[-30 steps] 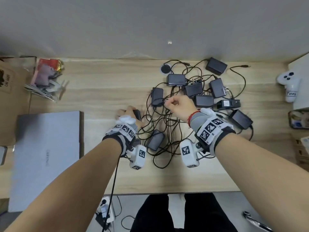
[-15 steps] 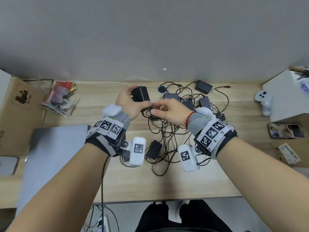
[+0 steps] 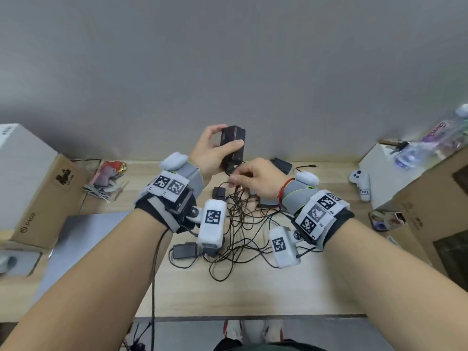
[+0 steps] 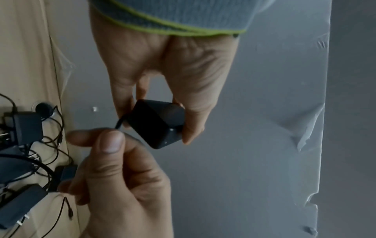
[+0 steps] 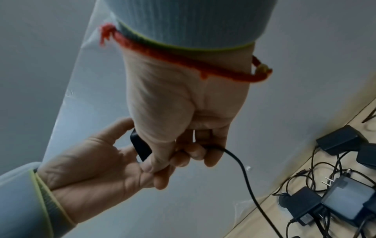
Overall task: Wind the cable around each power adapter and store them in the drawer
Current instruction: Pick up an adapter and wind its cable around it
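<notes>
While the black adapter (image 3: pixel 232 145) is held up above the desk (image 3: pixel 253 287), its cable (image 5: pixel 242 170) is pinched just below it.

Up in front of the grey wall the adapter is gripped by the left hand (image 3: pixel 207 153), thumb across its near face and fingers curled round the far side, as the left wrist view confirms. Right beneath it, almost touching, the right hand (image 3: pixel 255 178) is closed on the cable where it leaves the adapter's lower end, thumb and forefinger pinching, the other fingers curled. From that pinch the cable is seen dropping away towards the tangle of cables (image 3: pixel 240 231) on the desk, where the other adapters (image 3: pixel 184 250) are lying loose, well below both hands.
</notes>
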